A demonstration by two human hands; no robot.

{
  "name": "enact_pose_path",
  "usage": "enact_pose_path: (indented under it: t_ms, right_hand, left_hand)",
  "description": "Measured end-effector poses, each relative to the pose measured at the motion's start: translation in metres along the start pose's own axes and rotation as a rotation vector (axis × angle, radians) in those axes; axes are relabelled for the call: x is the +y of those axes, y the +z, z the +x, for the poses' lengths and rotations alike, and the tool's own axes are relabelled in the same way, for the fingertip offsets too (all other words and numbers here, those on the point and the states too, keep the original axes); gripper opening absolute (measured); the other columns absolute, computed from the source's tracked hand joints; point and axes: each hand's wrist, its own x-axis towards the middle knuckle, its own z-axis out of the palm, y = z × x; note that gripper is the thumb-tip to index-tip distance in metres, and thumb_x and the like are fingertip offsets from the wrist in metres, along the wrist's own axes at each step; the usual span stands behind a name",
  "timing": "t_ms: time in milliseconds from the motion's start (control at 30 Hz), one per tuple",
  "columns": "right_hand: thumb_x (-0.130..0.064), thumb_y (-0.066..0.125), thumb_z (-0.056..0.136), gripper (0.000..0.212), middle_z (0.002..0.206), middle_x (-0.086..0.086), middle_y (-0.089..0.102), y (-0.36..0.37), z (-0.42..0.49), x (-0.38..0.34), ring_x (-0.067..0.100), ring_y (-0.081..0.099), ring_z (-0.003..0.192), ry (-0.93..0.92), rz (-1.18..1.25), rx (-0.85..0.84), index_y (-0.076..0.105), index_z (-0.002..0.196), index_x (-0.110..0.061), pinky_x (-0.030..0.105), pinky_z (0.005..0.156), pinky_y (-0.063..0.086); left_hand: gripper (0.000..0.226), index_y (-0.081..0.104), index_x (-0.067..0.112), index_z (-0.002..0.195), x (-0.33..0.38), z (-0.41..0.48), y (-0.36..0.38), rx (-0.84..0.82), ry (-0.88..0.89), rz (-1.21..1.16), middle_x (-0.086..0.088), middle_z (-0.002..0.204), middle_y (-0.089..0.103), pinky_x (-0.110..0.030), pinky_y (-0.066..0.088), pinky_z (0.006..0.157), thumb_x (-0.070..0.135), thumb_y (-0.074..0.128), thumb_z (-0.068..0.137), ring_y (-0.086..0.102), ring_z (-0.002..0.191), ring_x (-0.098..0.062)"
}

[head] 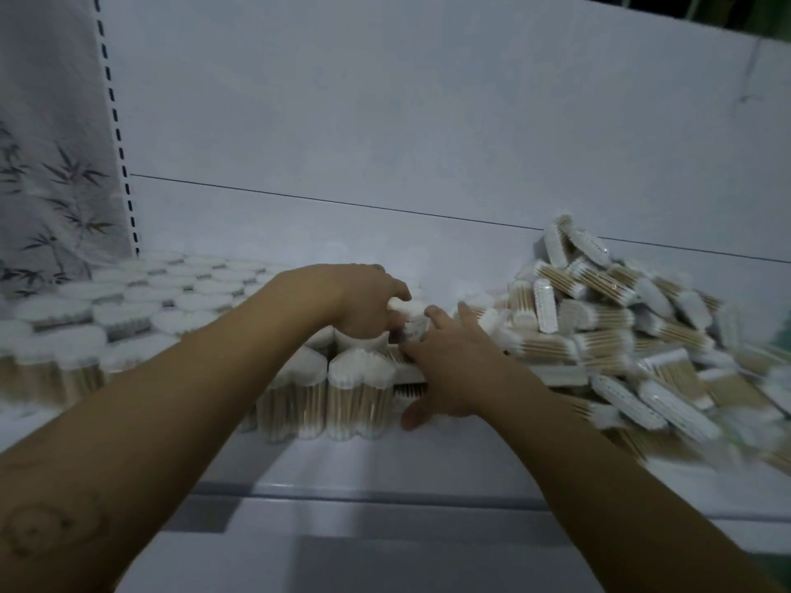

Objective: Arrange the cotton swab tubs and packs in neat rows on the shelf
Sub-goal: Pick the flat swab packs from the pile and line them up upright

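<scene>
Clear tubs of wooden cotton swabs stand upright in rows (128, 310) across the left and middle of the white shelf (325, 464). A loose heap of tubs and packs (608, 327) lies on its side at the right. My left hand (364, 301) curls its fingers round the top of one upright tub (408, 312) at the right end of the rows. My right hand (449, 365) lies beside it with straight, spread fingers against the same tub and the heap's edge. The front-row tub (359, 391) stands just left of my right thumb.
A white back panel (428, 122) rises behind the shelf. A slotted upright (117, 134) and a bamboo-print curtain (47, 173) are at the left. The shelf's front lip (385, 498) runs below my forearms.
</scene>
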Motion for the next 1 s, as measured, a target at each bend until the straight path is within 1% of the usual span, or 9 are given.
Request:
enact_pose_path:
  t_ms: [67, 100, 200, 300, 433, 567, 733, 933, 1000]
  right_hand:
    - [-0.071, 0.065, 0.071, 0.072, 0.127, 0.002, 0.058, 0.006, -0.004, 0.003, 0.024, 0.028, 0.133, 0.012, 0.08, 0.067, 0.056, 0.127, -0.026, 0.046, 0.102, 0.036]
    - [-0.066, 0.065, 0.074, 0.064, 0.119, 0.001, 0.06, 0.008, -0.006, 0.004, 0.023, 0.034, 0.127, 0.01, 0.078, 0.128, 0.058, 0.122, -0.025, 0.04, 0.092, 0.041]
    - [-0.053, 0.062, 0.077, 0.045, 0.102, 0.001, 0.064, 0.017, -0.016, 0.009, 0.023, 0.049, 0.11, 0.034, 0.069, 0.322, 0.063, 0.11, -0.022, 0.033, 0.07, 0.042]
    - [-0.044, 0.07, 0.067, 0.032, 0.075, 0.003, 0.064, 0.027, -0.027, 0.019, 0.028, 0.06, 0.079, 0.21, 0.15, 0.544, 0.064, 0.082, -0.016, 0.029, 0.051, 0.04]
    - [-0.043, 0.053, 0.086, 0.028, 0.098, 0.002, 0.065, 0.023, -0.034, 0.037, 0.024, 0.054, 0.098, 0.365, 0.277, 0.475, 0.059, 0.101, -0.02, 0.033, 0.071, 0.04]
    - [-0.054, 0.046, 0.091, 0.038, 0.092, 0.003, 0.066, 0.017, -0.03, 0.049, 0.025, 0.059, 0.092, 0.419, 0.369, 0.462, 0.059, 0.096, -0.019, 0.032, 0.068, 0.038]
    - [-0.037, 0.066, 0.083, 0.033, 0.102, -0.003, 0.064, 0.003, -0.037, 0.067, 0.019, 0.059, 0.097, 0.286, 0.494, 0.299, 0.059, 0.11, -0.02, 0.028, 0.069, 0.037]
    - [-0.02, 0.076, 0.074, 0.022, 0.086, 0.0, 0.066, -0.02, -0.042, 0.095, 0.019, 0.062, 0.08, 0.317, 0.784, 0.401, 0.063, 0.092, -0.017, 0.034, 0.07, 0.05]
    - [-0.016, 0.076, 0.073, 0.018, 0.083, 0.002, 0.068, -0.026, -0.041, 0.105, 0.019, 0.064, 0.078, 0.315, 0.869, 0.416, 0.065, 0.088, -0.015, 0.034, 0.069, 0.052]
  left_hand:
    - [0.049, 0.035, 0.031, 0.147, 0.003, -0.009, 0.004, -0.013, 0.031, -0.004, -0.004, 0.151, 0.034, -0.041, 0.034, 0.109, 0.044, 0.042, 0.1, 0.04, 0.134, -0.025]
    - [0.049, 0.036, 0.032, 0.146, 0.004, -0.012, 0.006, -0.013, 0.042, 0.003, -0.002, 0.15, 0.036, -0.043, 0.034, 0.109, 0.045, 0.043, 0.1, 0.041, 0.134, -0.024]
    - [0.048, 0.038, 0.032, 0.145, 0.006, -0.018, 0.005, 0.019, 0.063, 0.0, -0.001, 0.148, 0.04, -0.04, 0.035, 0.108, 0.045, 0.045, 0.099, 0.042, 0.132, -0.022]
    - [0.048, 0.039, 0.029, 0.145, 0.014, -0.02, 0.003, 0.038, 0.091, -0.032, -0.002, 0.145, 0.044, -0.037, 0.036, 0.105, 0.041, 0.047, 0.099, 0.043, 0.131, -0.022]
    - [0.059, 0.036, 0.029, 0.145, 0.026, -0.01, 0.002, 0.042, 0.117, -0.028, -0.002, 0.141, 0.047, -0.036, 0.039, 0.102, 0.041, 0.06, 0.093, 0.045, 0.127, -0.022]
    - [0.086, 0.028, 0.027, 0.147, 0.044, 0.004, 0.01, 0.034, 0.091, -0.033, -0.003, 0.138, 0.05, -0.042, 0.045, 0.098, 0.036, 0.078, 0.078, 0.051, 0.121, -0.025]
    - [0.112, 0.012, 0.034, 0.149, 0.056, 0.013, 0.014, 0.006, 0.086, -0.081, -0.003, 0.138, 0.038, -0.044, 0.047, 0.094, 0.023, 0.087, 0.067, 0.052, 0.118, -0.03]
    - [0.093, 0.023, 0.021, 0.142, 0.06, 0.025, 0.003, 0.025, 0.005, 0.018, -0.004, 0.116, 0.056, -0.034, 0.047, 0.077, 0.039, 0.082, 0.073, 0.056, 0.097, -0.022]
    - [0.094, 0.021, 0.023, 0.146, 0.061, 0.027, -0.003, 0.048, 0.005, -0.085, -0.005, 0.124, 0.055, -0.034, 0.049, 0.082, 0.034, 0.081, 0.075, 0.055, 0.101, -0.021]
